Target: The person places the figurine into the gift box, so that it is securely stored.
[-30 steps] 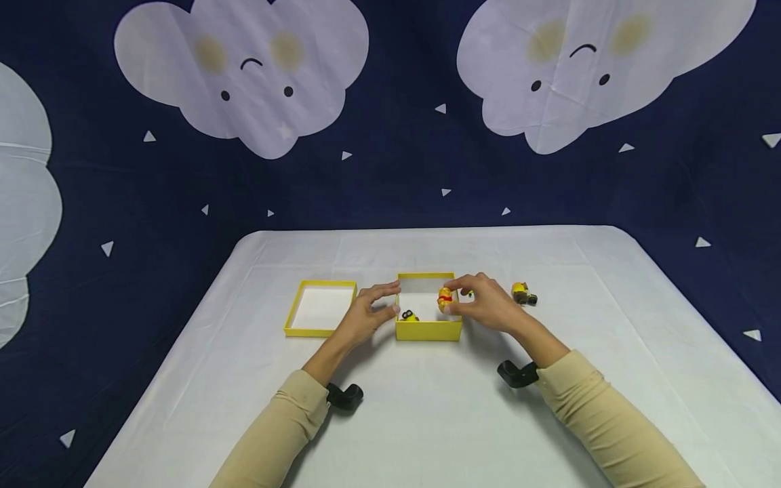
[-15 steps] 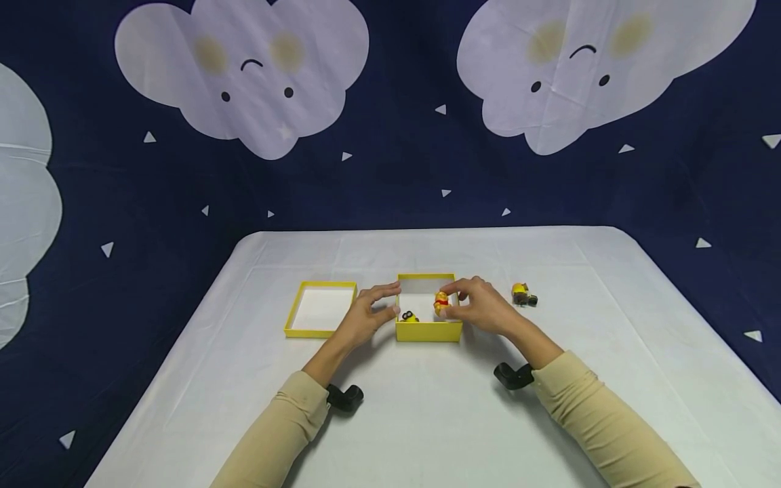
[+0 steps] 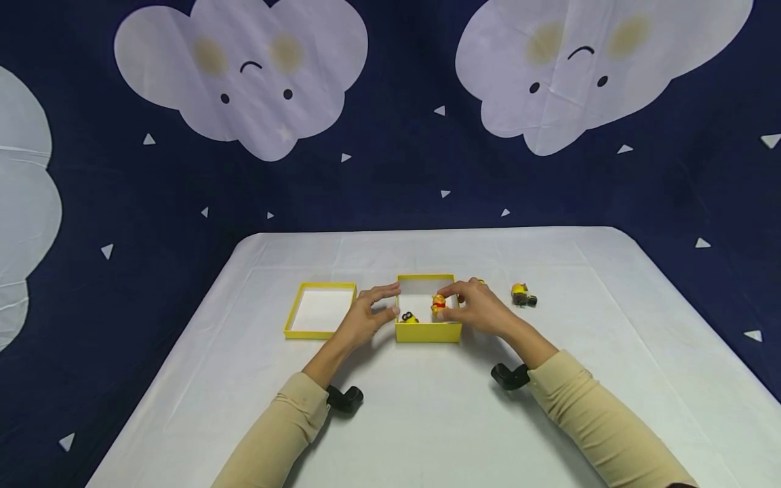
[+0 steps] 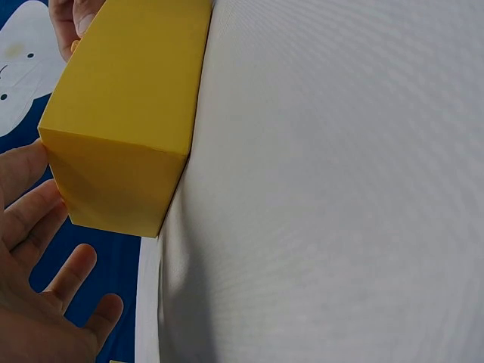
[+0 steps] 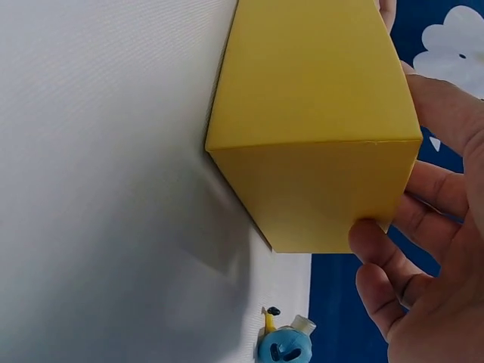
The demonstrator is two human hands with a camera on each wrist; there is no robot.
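An open yellow box [image 3: 428,332] with a white inside stands mid-table. My right hand [image 3: 482,308] reaches over its right wall and pinches a small yellow bear figurine [image 3: 438,305] with a red band, inside or just above the box. In the right wrist view, the lower fingers [image 5: 378,253] of that hand lie against the box's outer end. My left hand [image 3: 365,318] touches the box's left wall with its fingertips, fingers spread and holding nothing. A yellow toy figure [image 3: 409,317] with black goggle-like eyes shows in the box's front left corner; its lower part is hidden.
The yellow-rimmed box lid [image 3: 305,334], white inside, lies left of the box. Right of my right hand is a yellow and dark toy figure [image 3: 521,295]. A blue toy [image 5: 285,346] shows low in the right wrist view. White cloth [image 3: 403,413] covers the table.
My right hand has moved a little left and slightly down with the bear figurine, farther over the box. A yellow bit of a toy now shows behind that hand. The left hand stays put.
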